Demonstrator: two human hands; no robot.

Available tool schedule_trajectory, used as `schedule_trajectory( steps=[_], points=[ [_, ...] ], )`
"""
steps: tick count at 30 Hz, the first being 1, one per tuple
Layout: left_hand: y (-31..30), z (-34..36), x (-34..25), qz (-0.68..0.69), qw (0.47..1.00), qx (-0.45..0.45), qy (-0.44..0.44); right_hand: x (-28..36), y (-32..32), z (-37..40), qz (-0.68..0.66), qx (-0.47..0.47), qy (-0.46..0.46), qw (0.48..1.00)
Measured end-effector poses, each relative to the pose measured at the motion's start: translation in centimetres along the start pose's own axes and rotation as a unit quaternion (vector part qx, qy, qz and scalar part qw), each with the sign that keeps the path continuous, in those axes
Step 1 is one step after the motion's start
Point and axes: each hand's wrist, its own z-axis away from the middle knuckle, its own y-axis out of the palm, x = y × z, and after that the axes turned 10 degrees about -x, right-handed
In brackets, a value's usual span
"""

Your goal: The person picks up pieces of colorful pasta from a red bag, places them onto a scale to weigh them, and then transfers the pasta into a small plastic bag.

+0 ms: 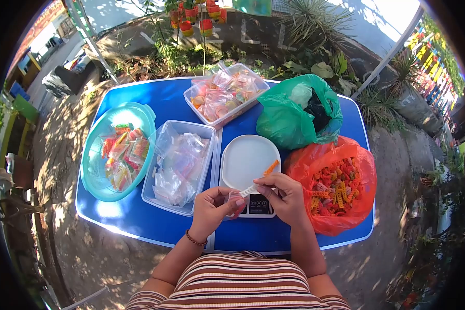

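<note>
My left hand (pixel 210 211) pinches a small clear plastic bag (pixel 234 200) with something reddish inside. Between the fingers of my right hand (pixel 284 197) is a white ladder-shaped snack piece (pixel 248 190), its end at the mouth of the bag. Both hands are over the front of a white kitchen scale (pixel 248 155). An orange ladder-shaped piece (pixel 271 167) shows at the right side of the scale's plate, just above my right fingers. Beside my right hand, a red plastic bag (pixel 323 222) stands open, full of red, orange and yellow snack pieces (pixel 336 188).
A tub of clear empty bags (pixel 178 165) stands left of the scale. Farther left is a turquoise basket (pixel 90 165) with filled packets. Behind are a box of filled packets (pixel 225 95) and a green plastic bag (pixel 284 119). All stand on a blue folding table (pixel 132 219).
</note>
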Motion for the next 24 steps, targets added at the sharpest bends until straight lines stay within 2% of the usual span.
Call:
schedule_trajectory(
  steps=[1,7,10,13,16,19,24],
  points=[
    [0.2,0.1,-0.3,0.010,1.000,0.007,-0.006,0.4,-0.1,0.0,0.028,0.015,-0.009,0.999],
    [-0.1,0.0,-0.4,-0.028,0.999,0.041,-0.020,1.4,0.1,0.0,0.074,-0.033,-0.046,0.996],
    [-0.2,0.0,0.0,-0.047,0.998,0.036,0.000,1.3,-0.1,0.0,0.058,-0.009,-0.042,0.997],
    [-0.3,-0.1,0.2,-0.039,0.998,0.041,0.007,1.1,-0.4,0.0,0.076,0.021,-0.076,0.994],
    [0.1,0.0,-0.7,-0.040,0.997,0.059,-0.020,1.2,-0.1,0.3,0.044,0.004,-0.018,0.999],
    [0.0,0.1,-0.6,-0.105,0.992,0.071,-0.011,0.6,0.0,0.6,0.038,0.040,-0.042,0.998],
    [-0.5,0.3,-0.7,-0.059,0.994,0.093,-0.023,0.8,-0.1,0.4,0.046,0.078,-0.038,0.995]
  ],
)
